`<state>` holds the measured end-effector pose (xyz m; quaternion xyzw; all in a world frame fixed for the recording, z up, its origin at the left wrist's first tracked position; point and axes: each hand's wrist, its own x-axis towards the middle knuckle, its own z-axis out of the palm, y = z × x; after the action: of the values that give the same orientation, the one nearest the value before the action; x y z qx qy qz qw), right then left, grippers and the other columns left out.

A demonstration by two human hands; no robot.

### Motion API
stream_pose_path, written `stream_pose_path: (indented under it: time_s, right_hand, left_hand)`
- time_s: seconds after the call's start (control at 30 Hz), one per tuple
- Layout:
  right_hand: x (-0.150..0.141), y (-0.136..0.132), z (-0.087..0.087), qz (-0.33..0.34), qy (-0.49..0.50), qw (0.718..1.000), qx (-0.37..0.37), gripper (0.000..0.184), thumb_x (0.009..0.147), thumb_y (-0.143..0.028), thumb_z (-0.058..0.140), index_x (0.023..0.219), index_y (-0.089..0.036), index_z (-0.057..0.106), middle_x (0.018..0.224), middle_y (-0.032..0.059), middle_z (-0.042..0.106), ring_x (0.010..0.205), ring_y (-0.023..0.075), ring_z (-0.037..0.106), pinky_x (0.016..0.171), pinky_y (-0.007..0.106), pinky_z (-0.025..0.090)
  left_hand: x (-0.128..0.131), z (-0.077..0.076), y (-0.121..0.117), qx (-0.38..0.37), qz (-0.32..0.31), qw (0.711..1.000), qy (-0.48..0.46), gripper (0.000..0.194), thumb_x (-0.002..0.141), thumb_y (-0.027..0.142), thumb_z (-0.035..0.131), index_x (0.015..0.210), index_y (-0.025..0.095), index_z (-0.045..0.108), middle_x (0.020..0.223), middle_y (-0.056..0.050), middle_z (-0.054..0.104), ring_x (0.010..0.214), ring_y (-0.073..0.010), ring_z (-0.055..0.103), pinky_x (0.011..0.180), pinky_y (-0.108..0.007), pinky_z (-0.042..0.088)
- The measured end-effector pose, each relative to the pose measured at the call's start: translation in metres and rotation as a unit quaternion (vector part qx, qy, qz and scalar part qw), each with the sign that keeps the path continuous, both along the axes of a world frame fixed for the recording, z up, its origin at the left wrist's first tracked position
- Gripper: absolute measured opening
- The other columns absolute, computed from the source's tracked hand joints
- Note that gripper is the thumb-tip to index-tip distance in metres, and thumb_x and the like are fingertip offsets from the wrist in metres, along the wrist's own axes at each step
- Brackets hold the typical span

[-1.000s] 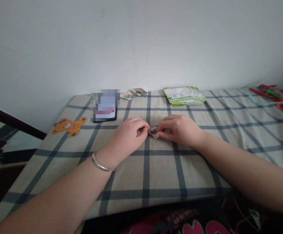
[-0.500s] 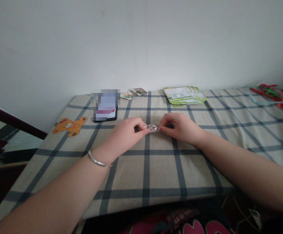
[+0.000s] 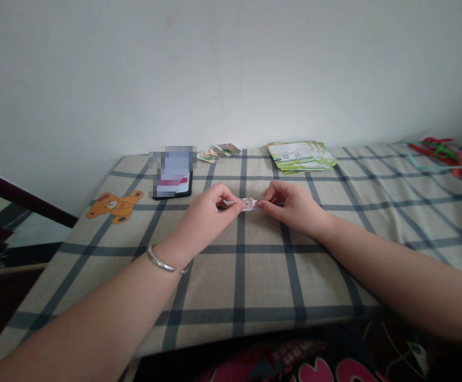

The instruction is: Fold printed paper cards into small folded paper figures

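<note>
A small folded piece of printed paper (image 3: 249, 203) is held just above the checked tablecloth, between my two hands. My left hand (image 3: 211, 209) pinches its left end with thumb and index finger; a silver bangle circles that wrist. At the right end, my right hand (image 3: 290, 204) grips the paper between thumb and curled fingers. White and orange print shows on the part between the fingertips. The ends of the paper are covered by my fingers.
A phone (image 3: 173, 183) with a blurred screen lies at the back left, near two small folded paper pieces (image 3: 215, 153). Green printed leaflets (image 3: 302, 158) are stacked near the wall. An orange bear cutout (image 3: 115, 207) lies at left, and red and teal ribbons (image 3: 454, 162) at far right.
The paper has turned a little, so more of its white and orange face shows. Both hands have shifted slightly, still pinching its ends.
</note>
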<state>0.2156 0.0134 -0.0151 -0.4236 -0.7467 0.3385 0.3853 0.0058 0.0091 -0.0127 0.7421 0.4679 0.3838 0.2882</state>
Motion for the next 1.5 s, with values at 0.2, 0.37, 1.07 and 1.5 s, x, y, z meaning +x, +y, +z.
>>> stream_pose_path:
  time_s: [0.2, 0.37, 1.07, 1.5]
  right_hand:
    - [-0.006, 0.000, 0.000, -0.011, 0.008, 1.000, 0.008, 0.020, 0.079, -0.031, 0.065, 0.071, -0.020, 0.049, 0.066, -0.0015, 0.058, 0.057, 0.0109, 0.052, 0.052, 0.025, 0.042]
    - [-0.006, -0.005, 0.005, -0.040, -0.075, 0.993, 0.081, 0.015, 0.081, -0.027, 0.063, 0.072, -0.020, 0.053, 0.068, -0.0004, 0.061, 0.061, 0.0123, 0.057, 0.055, 0.025, 0.043]
    - [-0.004, -0.012, 0.009, -0.040, -0.133, 0.986, 0.097, 0.015, 0.083, -0.033, 0.064, 0.079, -0.020, 0.056, 0.072, 0.0011, 0.068, 0.065, 0.0138, 0.063, 0.055, 0.024, 0.043]
    - [-0.005, -0.010, 0.012, -0.044, -0.220, 0.970, 0.089, 0.018, 0.083, -0.035, 0.063, 0.076, -0.019, 0.061, 0.069, 0.0009, 0.066, 0.059, 0.0124, 0.055, 0.053, 0.025, 0.032]
  left_hand:
    - [0.003, 0.000, 0.000, 0.010, 0.002, 1.000, -0.011, 0.011, 0.083, 0.027, 0.062, 0.087, 0.019, 0.056, 0.083, -0.001, 0.065, 0.075, -0.0141, 0.063, 0.068, -0.027, 0.050]
    - [0.004, 0.002, -0.002, 0.020, -0.012, 0.999, 0.041, 0.023, 0.085, 0.031, 0.064, 0.105, 0.021, 0.066, 0.100, -0.002, 0.071, 0.088, -0.0160, 0.066, 0.083, -0.030, 0.052]
    - [0.004, 0.006, -0.005, -0.016, -0.024, 0.998, 0.058, 0.009, 0.083, 0.027, 0.064, 0.089, 0.023, 0.070, 0.090, 0.001, 0.073, 0.082, -0.0164, 0.066, 0.077, -0.029, 0.051]
    - [0.005, 0.003, -0.006, -0.025, -0.024, 0.996, 0.080, 0.012, 0.082, 0.025, 0.064, 0.093, 0.023, 0.067, 0.090, 0.001, 0.072, 0.082, -0.0165, 0.066, 0.072, -0.027, 0.051]
